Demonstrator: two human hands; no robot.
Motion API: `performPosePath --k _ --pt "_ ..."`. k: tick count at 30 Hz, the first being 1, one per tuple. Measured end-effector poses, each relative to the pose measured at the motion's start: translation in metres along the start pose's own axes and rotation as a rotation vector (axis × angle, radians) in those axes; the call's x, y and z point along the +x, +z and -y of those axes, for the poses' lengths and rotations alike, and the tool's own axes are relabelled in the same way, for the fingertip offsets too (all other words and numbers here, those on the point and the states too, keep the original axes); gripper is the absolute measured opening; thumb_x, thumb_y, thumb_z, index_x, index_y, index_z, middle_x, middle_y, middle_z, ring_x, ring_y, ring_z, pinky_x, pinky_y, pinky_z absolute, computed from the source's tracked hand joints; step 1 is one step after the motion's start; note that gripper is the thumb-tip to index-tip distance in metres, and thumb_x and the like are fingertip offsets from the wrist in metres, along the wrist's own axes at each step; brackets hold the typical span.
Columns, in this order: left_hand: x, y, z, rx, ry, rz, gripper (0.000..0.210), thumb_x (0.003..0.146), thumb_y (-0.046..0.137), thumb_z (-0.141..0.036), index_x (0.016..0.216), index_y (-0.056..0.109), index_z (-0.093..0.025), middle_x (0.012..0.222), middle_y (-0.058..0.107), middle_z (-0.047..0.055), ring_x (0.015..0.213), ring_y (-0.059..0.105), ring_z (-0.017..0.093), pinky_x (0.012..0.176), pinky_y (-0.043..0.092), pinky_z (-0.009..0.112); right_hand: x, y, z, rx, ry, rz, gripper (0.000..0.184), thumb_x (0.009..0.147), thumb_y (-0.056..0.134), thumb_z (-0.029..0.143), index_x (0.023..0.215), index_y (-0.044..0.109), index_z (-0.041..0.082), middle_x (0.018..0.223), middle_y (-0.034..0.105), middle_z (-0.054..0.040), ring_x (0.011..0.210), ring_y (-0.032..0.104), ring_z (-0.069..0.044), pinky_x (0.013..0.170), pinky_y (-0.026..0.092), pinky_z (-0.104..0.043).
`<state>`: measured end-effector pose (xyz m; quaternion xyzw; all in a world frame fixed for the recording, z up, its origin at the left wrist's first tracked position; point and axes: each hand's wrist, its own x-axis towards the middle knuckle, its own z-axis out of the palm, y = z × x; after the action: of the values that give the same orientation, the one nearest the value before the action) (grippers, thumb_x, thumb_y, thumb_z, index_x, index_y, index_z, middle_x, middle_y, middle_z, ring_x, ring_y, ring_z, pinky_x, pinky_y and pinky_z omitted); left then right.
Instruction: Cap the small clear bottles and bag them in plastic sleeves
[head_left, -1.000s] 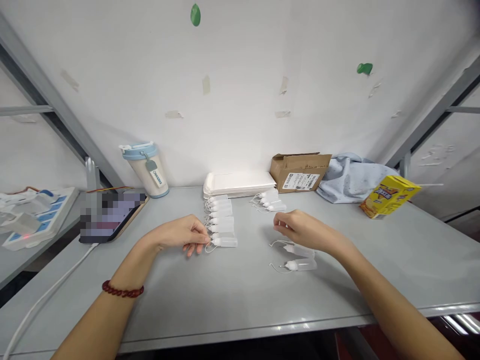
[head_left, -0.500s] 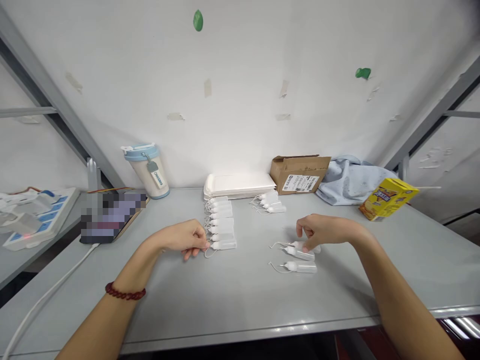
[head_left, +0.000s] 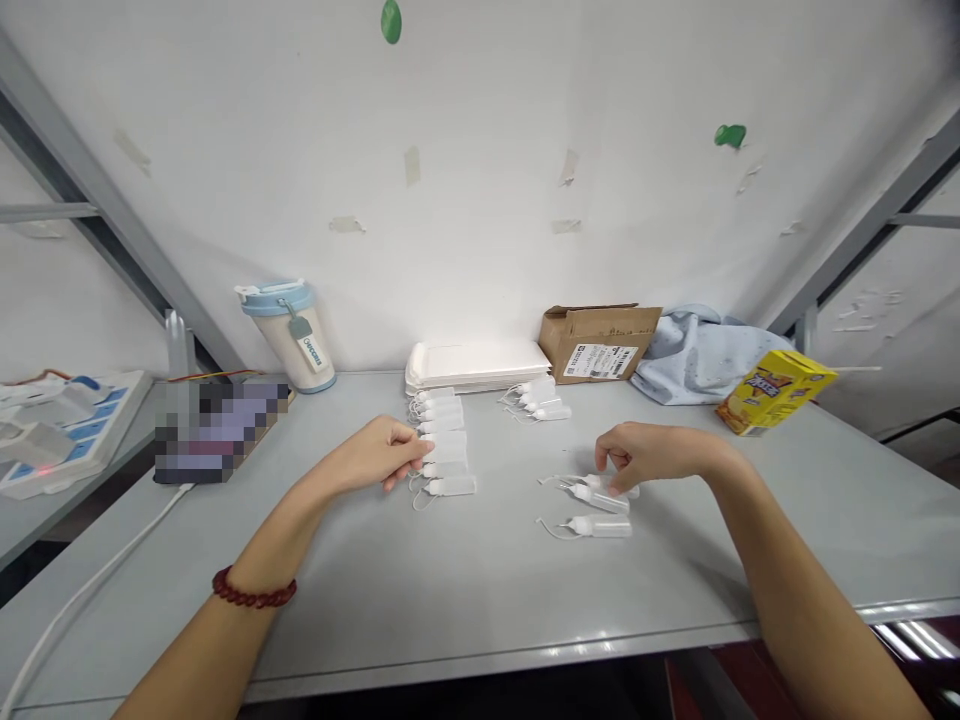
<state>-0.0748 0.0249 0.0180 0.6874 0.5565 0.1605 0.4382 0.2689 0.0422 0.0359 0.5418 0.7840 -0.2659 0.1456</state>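
Observation:
My left hand (head_left: pixel 386 455) pinches at the nozzle end of a small white needle-tip bottle (head_left: pixel 448 446) within a column of several. Its fingertips hide that bottle's tip. At the near end of the column lies another needle-tip bottle (head_left: pixel 454 486), its thin white cap strap looping left. My right hand (head_left: pixel 651 452) curves over a loose group, thumb and forefinger apart, the thumb at or just above a tilted bottle (head_left: pixel 604 498). A second bottle shows partly beneath that hand, and a third bottle (head_left: pixel 604 526) lies closer to me.
Several more bottles (head_left: pixel 551 410) lie behind, near a white tray stack (head_left: pixel 480 365) and a cardboard box (head_left: pixel 600 345). A tumbler (head_left: pixel 292 335), phone (head_left: pixel 221 435) and power strip (head_left: pixel 94 435) are left; a grey-blue cloth (head_left: pixel 701 360) and yellow drink carton (head_left: pixel 776 392) right.
My left hand has moved away from me along the column, from the nearest bottle to one farther up. My right hand has stayed nearly in place over the loose bottles.

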Motion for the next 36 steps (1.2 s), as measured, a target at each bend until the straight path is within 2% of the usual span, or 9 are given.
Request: performPosePath --k 3,6,12,16,21,24,27,30,36 --pt "0.001 0.006 -0.003 -0.066 0.017 -0.129 0.038 0.079 0.050 -0.045 0.055 0.050 -0.016 0.045 0.044 -0.006 0.039 0.039 0.006 0.047 0.033 0.020 0.002 0.000 -0.002 0.000 -0.023 0.014 0.035 0.065 0.057 0.040 0.092 0.064 0.018 0.082 0.056 -0.0035 0.072 0.054 -0.018 0.058 0.039 -0.026" --pt "0.003 0.011 -0.006 -0.101 0.024 -0.197 0.038 0.079 0.051 -0.043 0.052 0.049 -0.015 0.043 0.043 -0.006 0.039 0.037 0.006 0.047 0.032 0.021 0.004 0.000 -0.003 -0.001 -0.052 0.017 0.034 0.067 0.055 0.038 0.092 0.065 0.018 0.080 0.057 -0.0033 0.072 0.054 -0.018 0.057 0.038 -0.025" --pt "0.005 0.019 -0.010 -0.128 0.028 -0.199 0.038 0.078 0.051 -0.041 0.051 0.048 -0.016 0.042 0.042 -0.006 0.039 0.035 0.006 0.047 0.032 0.022 0.008 0.003 -0.002 -0.032 -0.005 0.011 0.035 0.064 0.057 0.036 0.092 0.065 0.017 0.084 0.057 -0.0049 0.073 0.054 -0.019 0.057 0.038 -0.026" --pt "0.003 0.023 -0.012 -0.128 0.023 -0.190 0.037 0.078 0.050 -0.042 0.052 0.049 -0.015 0.041 0.040 -0.006 0.038 0.035 0.006 0.046 0.031 0.021 0.013 0.006 -0.001 -0.033 0.012 -0.043 0.028 0.062 0.060 0.035 0.084 0.065 0.017 0.079 0.057 -0.0036 0.065 0.052 -0.016 0.052 0.035 -0.024" --pt "0.004 0.033 -0.014 -0.147 0.072 -0.140 0.038 0.079 0.050 -0.045 0.056 0.051 -0.015 0.046 0.043 -0.006 0.038 0.036 0.005 0.045 0.031 0.021 0.019 0.015 0.024 0.175 -0.321 -0.346 0.022 0.073 0.057 0.036 0.082 0.064 0.017 0.071 0.055 -0.0008 0.063 0.048 -0.013 0.056 0.037 -0.024" --pt "0.004 0.040 -0.015 -0.180 0.119 -0.071 0.034 0.080 0.049 -0.046 0.072 0.058 -0.015 0.054 0.051 -0.004 0.042 0.043 0.007 0.046 0.034 0.021 0.022 0.026 0.045 0.344 -0.508 -0.398 0.018 0.075 0.058 0.032 0.084 0.063 0.017 0.084 0.059 -0.0033 0.075 0.052 -0.014 0.063 0.041 -0.024" --pt "0.001 0.043 -0.019 -0.218 0.182 -0.015 0.033 0.083 0.046 -0.046 0.088 0.059 -0.016 0.064 0.059 -0.001 0.050 0.051 0.009 0.047 0.036 0.021 0.023 0.037 0.059 0.464 -0.580 -0.350 0.015 0.078 0.057 0.030 0.085 0.062 0.017 0.083 0.061 -0.0025 0.074 0.053 -0.013 0.064 0.042 -0.024" --pt "-0.001 0.044 -0.022 -0.269 0.218 0.043 0.035 0.085 0.043 -0.045 0.091 0.059 -0.015 0.069 0.060 0.000 0.053 0.052 0.010 0.047 0.037 0.021 0.022 0.043 0.065 0.584 -0.587 -0.283 0.017 0.081 0.055 0.031 0.083 0.062 0.016 0.073 0.060 -0.0002 0.067 0.052 -0.011 0.064 0.042 -0.024" --pt "-0.006 0.043 -0.026 -0.271 0.217 0.084 0.027 0.082 0.050 -0.037 0.072 0.059 -0.015 0.064 0.059 0.000 0.051 0.051 0.008 0.049 0.037 0.020 0.022 0.045 0.066 0.804 -0.538 -0.188 0.023 0.083 0.055 0.037 0.083 0.062 0.015 0.065 0.055 0.0014 0.057 0.049 -0.009 0.057 0.040 -0.023"
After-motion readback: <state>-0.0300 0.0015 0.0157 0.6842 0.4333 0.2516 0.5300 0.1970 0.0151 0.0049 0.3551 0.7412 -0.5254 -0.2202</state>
